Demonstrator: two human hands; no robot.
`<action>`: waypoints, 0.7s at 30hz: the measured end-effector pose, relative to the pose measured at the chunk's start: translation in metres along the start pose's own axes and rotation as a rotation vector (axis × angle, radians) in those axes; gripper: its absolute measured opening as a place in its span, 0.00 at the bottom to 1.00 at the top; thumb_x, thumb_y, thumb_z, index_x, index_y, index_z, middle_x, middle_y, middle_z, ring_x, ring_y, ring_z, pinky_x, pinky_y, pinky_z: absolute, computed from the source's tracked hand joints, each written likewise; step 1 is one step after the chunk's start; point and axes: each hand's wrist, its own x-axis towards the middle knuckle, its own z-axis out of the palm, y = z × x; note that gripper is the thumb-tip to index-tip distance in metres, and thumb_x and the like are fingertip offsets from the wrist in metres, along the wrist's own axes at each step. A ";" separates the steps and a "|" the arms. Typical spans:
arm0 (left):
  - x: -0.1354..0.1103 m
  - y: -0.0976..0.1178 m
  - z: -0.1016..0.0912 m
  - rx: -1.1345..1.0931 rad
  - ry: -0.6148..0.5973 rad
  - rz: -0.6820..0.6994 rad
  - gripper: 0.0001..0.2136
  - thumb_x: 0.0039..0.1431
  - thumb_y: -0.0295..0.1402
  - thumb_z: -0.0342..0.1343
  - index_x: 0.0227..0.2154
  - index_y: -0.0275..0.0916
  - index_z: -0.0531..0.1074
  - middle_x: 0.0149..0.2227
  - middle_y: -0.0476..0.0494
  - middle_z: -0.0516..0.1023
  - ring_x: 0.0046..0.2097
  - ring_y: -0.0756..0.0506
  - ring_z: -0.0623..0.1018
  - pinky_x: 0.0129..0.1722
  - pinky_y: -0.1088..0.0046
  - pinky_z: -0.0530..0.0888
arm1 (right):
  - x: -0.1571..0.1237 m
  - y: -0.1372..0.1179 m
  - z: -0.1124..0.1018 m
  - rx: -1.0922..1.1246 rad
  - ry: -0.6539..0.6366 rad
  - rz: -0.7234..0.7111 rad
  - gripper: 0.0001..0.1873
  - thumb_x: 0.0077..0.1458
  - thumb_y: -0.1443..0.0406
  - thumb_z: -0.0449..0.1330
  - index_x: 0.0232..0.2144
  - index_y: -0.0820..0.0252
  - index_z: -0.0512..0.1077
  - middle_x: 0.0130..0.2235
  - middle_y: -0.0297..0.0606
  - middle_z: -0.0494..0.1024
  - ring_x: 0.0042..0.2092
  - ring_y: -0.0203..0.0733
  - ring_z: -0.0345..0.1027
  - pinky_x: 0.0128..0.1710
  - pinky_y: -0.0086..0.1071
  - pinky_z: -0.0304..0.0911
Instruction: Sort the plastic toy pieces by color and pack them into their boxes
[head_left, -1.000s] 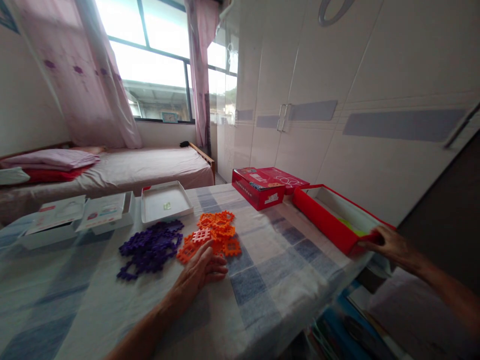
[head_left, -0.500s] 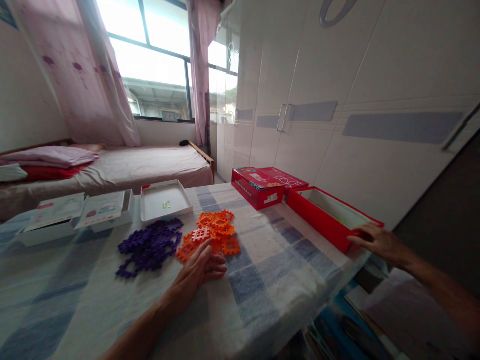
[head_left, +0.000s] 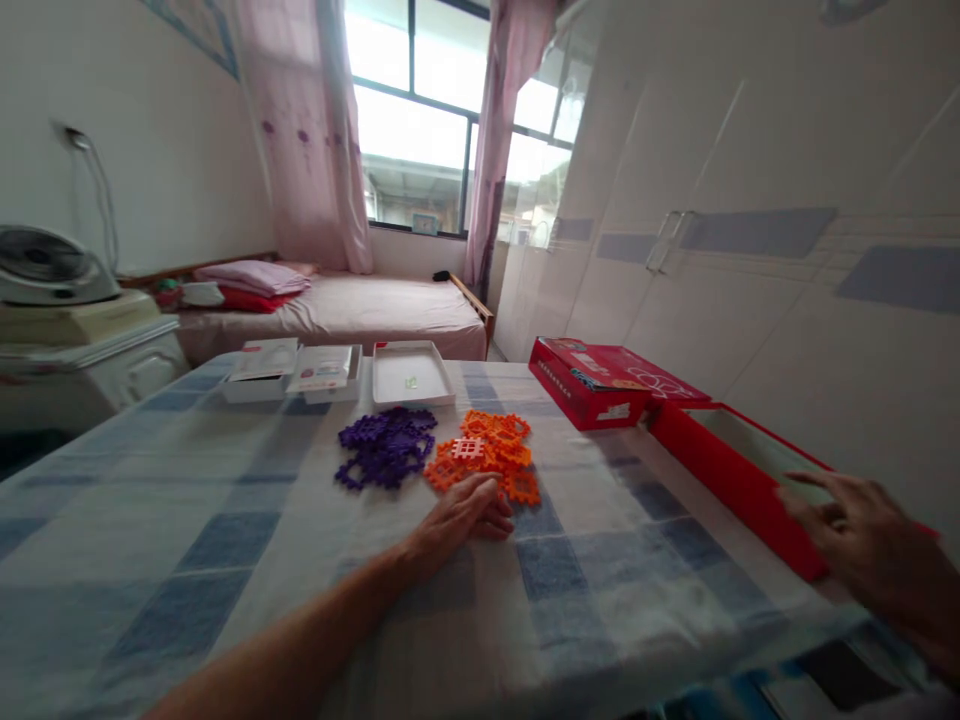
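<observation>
My left hand point(head_left: 472, 508) rests palm down on the tablecloth, its relaxed fingers at the near edge of a pile of orange plastic interlocking pieces point(head_left: 495, 438). A pink lattice piece point(head_left: 468, 449) lies on top of that pile. Left of it is a heap of dark purple interlocking pieces point(head_left: 386, 445). Over the near end of a long open red box point(head_left: 739, 488), my right hand point(head_left: 855, 525) hangs slightly blurred with its index finger stretched out. Nothing shows in either hand. Most of the red box's inside is out of sight.
A closed red printed box point(head_left: 592, 385) touches the open one's far end. Along the table's far edge stand a shallow white lid point(head_left: 412, 372) and two white boxes with printed papers point(head_left: 326, 372). The checked tablecloth point(head_left: 247, 590) drops at the front edge. Beyond are a bed and wardrobe.
The view has turned left, so everything sits further right and a fan has come into sight. My right hand has moved from the red box's rim to over its near end. My left hand stays by the orange pile.
</observation>
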 end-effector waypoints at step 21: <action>0.017 -0.017 0.003 0.028 -0.078 0.020 0.08 0.40 0.33 0.55 0.26 0.34 0.70 0.22 0.50 0.70 0.24 0.51 0.73 0.28 0.71 0.71 | 0.068 -0.379 0.203 0.237 -0.643 -0.700 0.25 0.50 0.74 0.52 0.51 0.61 0.67 0.51 0.44 0.72 0.50 0.45 0.67 0.48 0.32 0.61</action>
